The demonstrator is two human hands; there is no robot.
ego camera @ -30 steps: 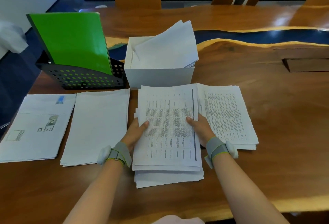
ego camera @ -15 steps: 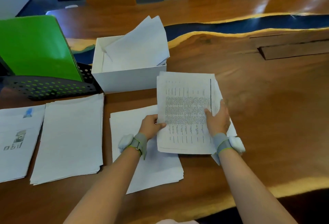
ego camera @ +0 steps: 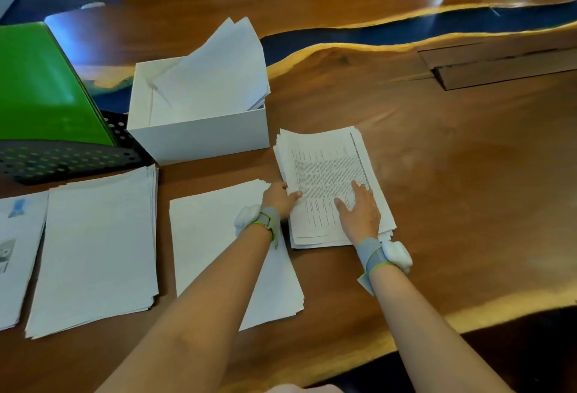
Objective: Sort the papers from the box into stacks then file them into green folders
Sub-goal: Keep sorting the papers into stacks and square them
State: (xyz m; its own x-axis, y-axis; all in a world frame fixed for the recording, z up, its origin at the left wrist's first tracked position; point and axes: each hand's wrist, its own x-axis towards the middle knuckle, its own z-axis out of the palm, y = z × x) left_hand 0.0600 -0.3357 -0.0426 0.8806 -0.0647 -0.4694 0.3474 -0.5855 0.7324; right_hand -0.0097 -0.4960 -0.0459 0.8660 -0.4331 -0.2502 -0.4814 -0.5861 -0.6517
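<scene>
A stack of printed text pages (ego camera: 327, 174) lies on the table right of the white box (ego camera: 199, 138). My right hand (ego camera: 359, 211) rests flat on top of that stack with straight fingers. My left hand (ego camera: 279, 197) pinches the stack's left edge, thumb on top. Left of it lies a blank white stack (ego camera: 224, 236), partly under my left forearm. Two more stacks sit further left: a blank one (ego camera: 96, 249) and one with small pictures (ego camera: 15, 252). Loose sheets (ego camera: 215, 70) stick out of the box. Green folders (ego camera: 37, 86) stand in a black mesh holder (ego camera: 68, 158).
The wooden table (ego camera: 452, 189) has a blue resin strip (ego camera: 406, 27) across it and a raised wooden flap (ego camera: 499, 64) at the right. The table's near edge (ego camera: 468, 314) curves in at the lower right. Chair backs stand beyond the far side.
Both hands lifted the printed pages off the middle stack, carried them right, and set them on the right stack. My right hand now lies flat on top. The camera view shifted right.
</scene>
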